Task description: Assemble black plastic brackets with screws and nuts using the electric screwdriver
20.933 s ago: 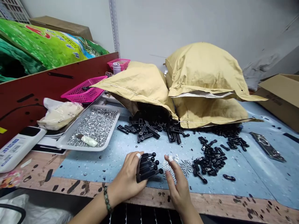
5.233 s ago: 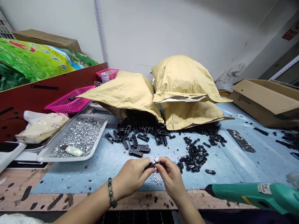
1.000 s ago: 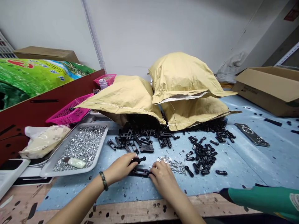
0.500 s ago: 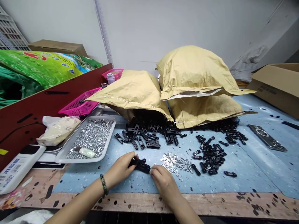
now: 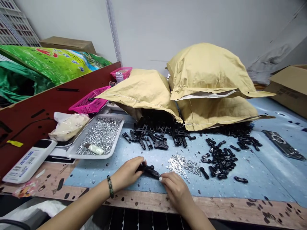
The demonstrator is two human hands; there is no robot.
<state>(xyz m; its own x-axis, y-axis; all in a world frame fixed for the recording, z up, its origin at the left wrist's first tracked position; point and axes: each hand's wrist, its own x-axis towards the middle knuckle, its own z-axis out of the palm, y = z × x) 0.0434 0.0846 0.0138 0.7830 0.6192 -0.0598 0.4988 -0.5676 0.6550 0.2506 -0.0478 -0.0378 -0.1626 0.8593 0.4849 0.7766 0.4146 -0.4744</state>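
Observation:
My left hand (image 5: 127,175), with a beaded bracelet on its wrist, is closed around one end of a black plastic link (image 5: 151,172) and holds it just above the blue mat. The link points toward my right hand (image 5: 177,189). That hand's thumb and fingers are pinched together at the link's right end; whatever sits between the fingertips is too small to make out. Beyond the right hand lie a heap of small silvery nuts (image 5: 176,164) and a scatter of metal pins (image 5: 193,167). Farther right is a pile of short black plastic pieces (image 5: 222,161).
Longer black links (image 5: 160,145) spill from tan sacks (image 5: 148,86) at the back. On the left stand a white tray (image 5: 121,135) of metal hardware, a white scale (image 5: 30,163) and a pink basket (image 5: 92,103). A plastic-wrapped dark item (image 5: 283,145) lies at right.
The camera view has shifted, so the table's things appear farther right. The link has tilted a little in my left hand, its right end lower; the right fingers stay pinched at that end.

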